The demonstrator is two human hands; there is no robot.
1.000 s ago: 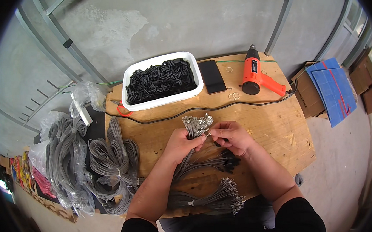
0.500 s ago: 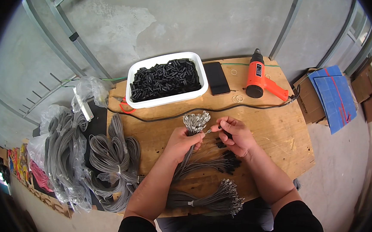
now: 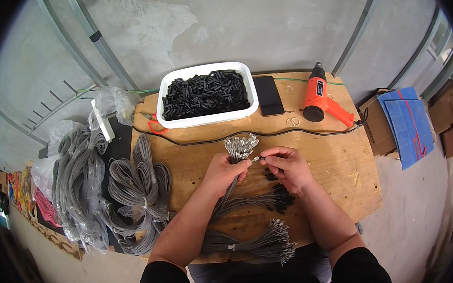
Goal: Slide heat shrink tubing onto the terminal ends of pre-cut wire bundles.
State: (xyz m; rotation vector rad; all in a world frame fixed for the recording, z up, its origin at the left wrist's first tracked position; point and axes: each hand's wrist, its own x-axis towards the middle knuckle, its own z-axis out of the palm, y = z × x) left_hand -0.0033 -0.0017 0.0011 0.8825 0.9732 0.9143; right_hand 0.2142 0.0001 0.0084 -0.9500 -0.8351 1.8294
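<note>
Head view: Nearer to me than the white tub (image 3: 212, 120) and toward its right side, my right hand (image 3: 287, 169) pinches a small black sleeve (image 3: 262, 160) between thumb and forefinger, right at a lone metal terminal (image 3: 255, 159). My left hand (image 3: 224, 172) is clamped round a grey cable bundle (image 3: 241, 147), metal ends fanned above the thumb, with that one terminal sticking out sideways. Whether the sleeve's mouth already covers the metal is too small to tell. My judgement: brace the terminal close behind its tip, bring the sleeve in dead straight and push lightly; a tilted one could snag on the metal edge. Farther down from the tub, below my hands, lie a black-tipped bundle (image 3: 280, 198) and, nearest me, a metal-tipped bundle (image 3: 281, 241). Black pieces (image 3: 205, 94) heap inside the tub; a phone (image 3: 269, 95) lies just to its right, a red heat gun (image 3: 315, 97) well right of it.
</note>
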